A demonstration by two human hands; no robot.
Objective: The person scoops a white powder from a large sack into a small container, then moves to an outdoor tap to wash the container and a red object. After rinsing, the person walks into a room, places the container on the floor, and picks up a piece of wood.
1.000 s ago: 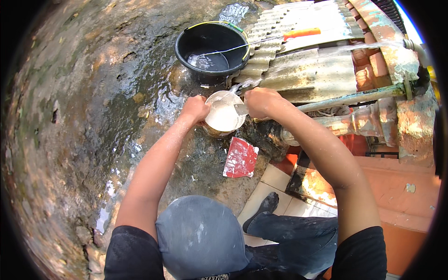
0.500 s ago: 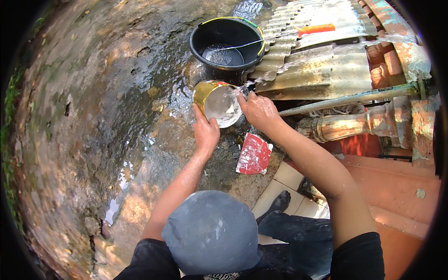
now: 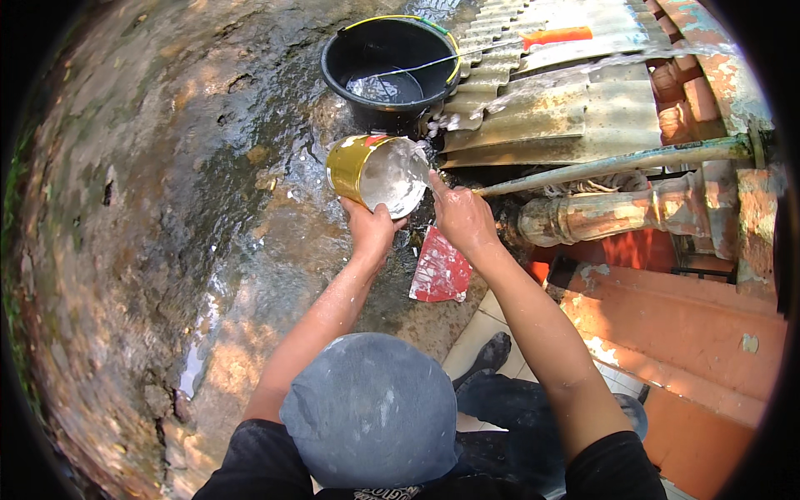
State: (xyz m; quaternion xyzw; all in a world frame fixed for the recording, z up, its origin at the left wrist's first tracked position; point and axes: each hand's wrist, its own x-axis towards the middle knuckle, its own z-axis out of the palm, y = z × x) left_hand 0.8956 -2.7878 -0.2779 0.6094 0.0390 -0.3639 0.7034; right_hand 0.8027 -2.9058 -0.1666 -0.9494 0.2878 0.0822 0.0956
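Observation:
A gold can (image 3: pixel 347 167) lies tilted over the wet ground, its mouth turned toward the right and its inside coated whitish. My left hand (image 3: pixel 371 229) is closed round the can's near lower side. At the right edge of its mouth is my right hand (image 3: pixel 462 212), fingers curled at the rim; some fingertips are hidden. Splashing water (image 3: pixel 446 123) falls close to the can's far right side. Just below the can, a red flat piece (image 3: pixel 442 268) smeared with white lies on the ground, partly covered by my right hand.
Beyond the can stands a black bucket (image 3: pixel 333 71) with a yellow hose along its rim. A roller with an orange handle (image 3: pixel 557 36) rests across it and the corrugated sheets (image 3: pixel 533 125). A pale pipe (image 3: pixel 617 173) and a worn baluster (image 3: pixel 608 208) are at right.
The can has shifted slightly left and farther off, with its mouth turned more toward me. My right hand has come down a little along the rim, and the view has shifted slightly.

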